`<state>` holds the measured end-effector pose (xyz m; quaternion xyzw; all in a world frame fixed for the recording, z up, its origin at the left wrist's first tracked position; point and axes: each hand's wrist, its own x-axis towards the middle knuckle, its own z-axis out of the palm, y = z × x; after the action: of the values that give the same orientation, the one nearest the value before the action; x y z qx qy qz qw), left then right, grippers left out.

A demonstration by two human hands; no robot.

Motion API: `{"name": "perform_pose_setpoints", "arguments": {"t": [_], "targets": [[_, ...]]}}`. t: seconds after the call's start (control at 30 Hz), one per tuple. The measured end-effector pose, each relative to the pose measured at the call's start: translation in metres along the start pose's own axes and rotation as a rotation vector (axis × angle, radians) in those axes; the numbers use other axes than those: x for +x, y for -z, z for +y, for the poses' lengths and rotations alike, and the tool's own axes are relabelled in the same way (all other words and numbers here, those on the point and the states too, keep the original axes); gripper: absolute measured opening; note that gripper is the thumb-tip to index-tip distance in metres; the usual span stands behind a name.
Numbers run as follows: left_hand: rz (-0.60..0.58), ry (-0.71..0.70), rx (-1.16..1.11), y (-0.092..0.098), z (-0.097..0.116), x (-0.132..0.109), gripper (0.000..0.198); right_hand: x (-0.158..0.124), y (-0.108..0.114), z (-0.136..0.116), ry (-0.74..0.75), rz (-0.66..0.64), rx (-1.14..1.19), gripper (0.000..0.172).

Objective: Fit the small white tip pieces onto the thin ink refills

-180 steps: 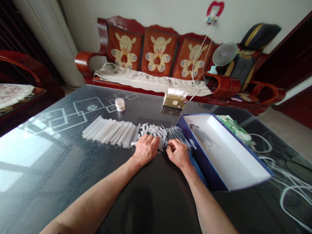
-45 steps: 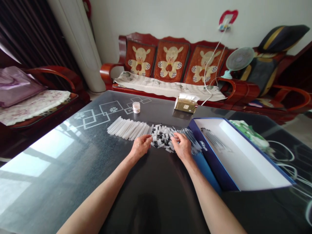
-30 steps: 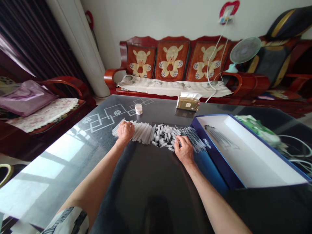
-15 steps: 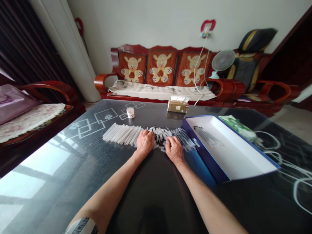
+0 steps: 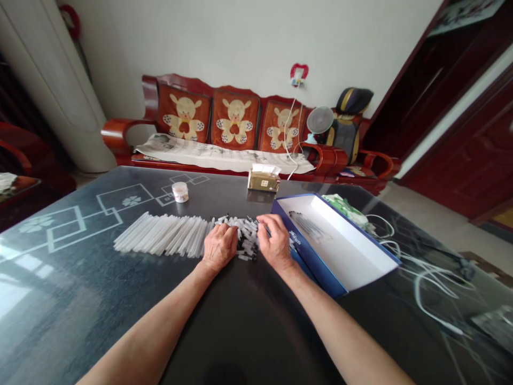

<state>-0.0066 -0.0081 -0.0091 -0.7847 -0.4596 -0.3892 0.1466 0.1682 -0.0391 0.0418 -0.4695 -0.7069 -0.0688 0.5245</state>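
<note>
My left hand [image 5: 219, 247] is curled, knuckles up, at the right end of a row of whitish, see-through pen barrels [image 5: 160, 235]. Its fingertips are hidden, so what it holds cannot be made out. Beside it lies a loose heap of small clear and black pen parts [image 5: 247, 240]. My right hand [image 5: 276, 243] is over the thin pen refills [image 5: 292, 245] to the right of the heap and covers most of them. Its thumb and fingers are bent together, with something dark by the fingertips that is too small to tell.
A blue box [image 5: 340, 246] with a white inside stands at the right, several thin pens [image 5: 310, 225] in it. Behind are a small white tub [image 5: 180, 192] and a tissue box [image 5: 263, 179]. White cables [image 5: 425, 278] and a green-white bag [image 5: 344, 208] lie beyond the box.
The view has swung to the right. My right hand has shifted from the small parts onto the refills, its fingers bent. My left hand stays curled by the barrels.
</note>
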Motion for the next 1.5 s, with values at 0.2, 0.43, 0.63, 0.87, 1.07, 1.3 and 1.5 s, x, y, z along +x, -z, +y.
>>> {"name": "perform_pose_setpoints", "arguments": {"t": [0.2, 0.43, 0.63, 0.87, 1.07, 1.3, 1.5], "targets": [[0.079, -0.042, -0.027, -0.003, -0.001, 0.000, 0.018, 0.068, 0.061, 0.085, -0.394, -0.340, -0.557, 0.025], [0.072, -0.040, -0.032, -0.003, -0.002, 0.000, 0.017, 0.045, 0.059, 0.135, -0.711, -0.701, -0.739, 0.014], [0.046, -0.032, -0.053, -0.002, -0.001, 0.000, 0.018, 0.044, 0.049, 0.134, -0.821, -0.707, -0.791, 0.031], [0.048, -0.047, -0.054, -0.002, -0.001, 0.000, 0.018, 0.058, 0.051, 0.125, -0.794, -0.661, -0.844, 0.025], [0.063, -0.079, -0.115, 0.001, 0.002, 0.000, 0.021, 0.087, 0.063, 0.083, -0.478, -0.220, -0.628, 0.026], [0.002, -0.134, -0.276, 0.011, 0.012, 0.002, 0.048, 0.038, 0.001, 0.007, -0.619, -0.084, 0.344, 0.082], [-0.148, -0.116, -0.116, 0.002, 0.012, 0.002, 0.039, -0.005, -0.033, 0.004, -0.745, -0.018, 0.612, 0.061]]}}
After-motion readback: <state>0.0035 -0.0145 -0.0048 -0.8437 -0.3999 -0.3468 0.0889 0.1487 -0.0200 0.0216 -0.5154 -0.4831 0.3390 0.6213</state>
